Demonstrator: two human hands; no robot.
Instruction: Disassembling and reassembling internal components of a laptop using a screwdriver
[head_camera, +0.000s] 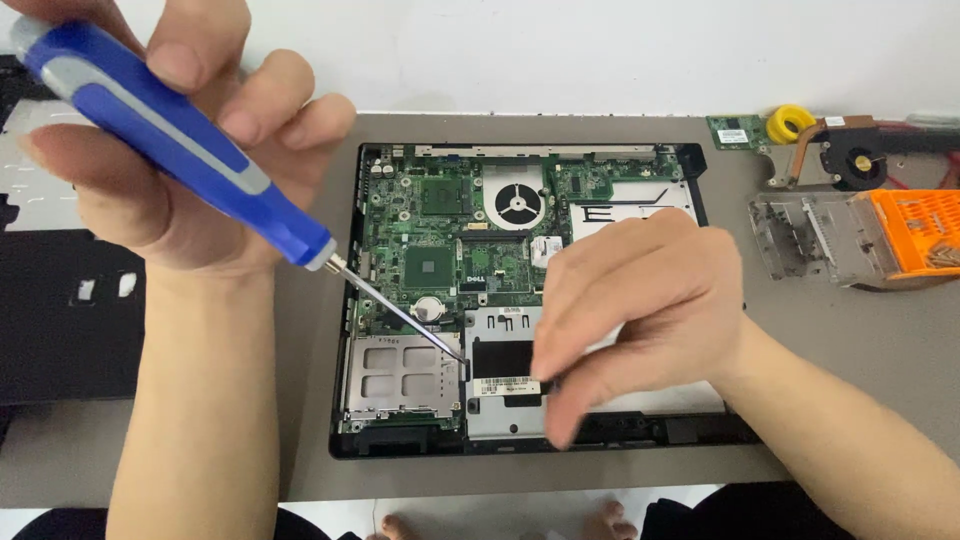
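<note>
My left hand (190, 140) grips a blue and grey screwdriver (170, 140) at the upper left. Its metal shaft slants down to the right, and the tip touches the opened laptop base (345, 300) near the edge of a silver metal bay (400, 375). The green circuit board (440, 230) with a round fan opening (517, 205) lies bare in the base. My right hand (640, 310) rests over the lower middle of the laptop, fingers bent down and pinched on a small black part by a white sticker (505, 386).
A grey mat (850, 340) covers the table. At the right lie a small green board with a yellow ring (790, 122), a cooling fan with a copper pipe (850, 160), and a clear box with an orange tray (900, 235). A black laptop panel (60, 320) lies at the left.
</note>
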